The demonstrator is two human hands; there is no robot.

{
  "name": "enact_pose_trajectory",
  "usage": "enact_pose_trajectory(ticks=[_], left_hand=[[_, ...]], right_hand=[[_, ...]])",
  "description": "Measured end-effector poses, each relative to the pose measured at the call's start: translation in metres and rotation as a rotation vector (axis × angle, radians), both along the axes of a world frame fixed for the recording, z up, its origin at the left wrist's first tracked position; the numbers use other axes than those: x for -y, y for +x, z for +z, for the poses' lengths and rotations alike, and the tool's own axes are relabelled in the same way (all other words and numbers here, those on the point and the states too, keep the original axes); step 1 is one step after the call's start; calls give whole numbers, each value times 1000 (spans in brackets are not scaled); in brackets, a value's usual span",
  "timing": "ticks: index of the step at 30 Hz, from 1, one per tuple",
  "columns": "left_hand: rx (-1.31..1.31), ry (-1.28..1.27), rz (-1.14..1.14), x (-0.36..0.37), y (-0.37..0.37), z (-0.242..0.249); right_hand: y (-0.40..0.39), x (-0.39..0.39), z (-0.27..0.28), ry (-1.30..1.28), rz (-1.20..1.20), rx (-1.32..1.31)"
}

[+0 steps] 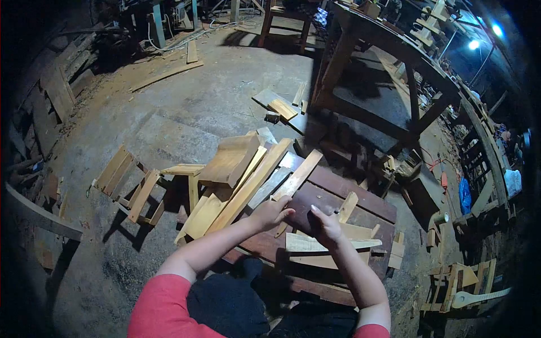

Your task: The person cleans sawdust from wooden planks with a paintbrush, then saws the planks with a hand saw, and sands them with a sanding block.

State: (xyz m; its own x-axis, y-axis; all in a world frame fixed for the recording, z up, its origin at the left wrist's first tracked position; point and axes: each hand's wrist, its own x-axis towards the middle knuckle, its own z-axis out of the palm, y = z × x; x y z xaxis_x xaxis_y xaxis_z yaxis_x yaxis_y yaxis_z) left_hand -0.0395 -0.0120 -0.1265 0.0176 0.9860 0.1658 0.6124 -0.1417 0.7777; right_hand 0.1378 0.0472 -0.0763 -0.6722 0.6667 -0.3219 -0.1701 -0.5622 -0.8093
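Note:
A dark brown flat sheet [301,209] is held between my two hands, above a low reddish-brown bench. My left hand [269,215] grips its left edge, thumb toward the middle. On the opposite side my right hand [328,230] pinches it, with the thumb on its upper face. Just beyond my left fingers a pale wooden strip [300,173] slants away across the bench. Cut pale wood pieces [332,243] lie under and beside my right hand. To the left, long planks [251,183] lean together next to a thick curved wood block [231,160].
The bench [369,200] stands right before my knees. Small slatted wooden frames [143,194] sit on the floor at left. A heavy wooden table [366,107] rises at the back right. Boards [276,107] lie on the floor ahead, and more frames [462,287] stand at lower right.

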Motion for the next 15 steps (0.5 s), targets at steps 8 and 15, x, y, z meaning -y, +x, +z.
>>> enact_pose_trajectory(ticks=[8, 15], left_hand=[[77, -166, 225, 40, -47, -34], [-264, -129, 532, 68, -54, -46]], right_hand=[[45, -38, -76, 855, -114, 952], [72, -44, -69, 1443, 35, 1167]])
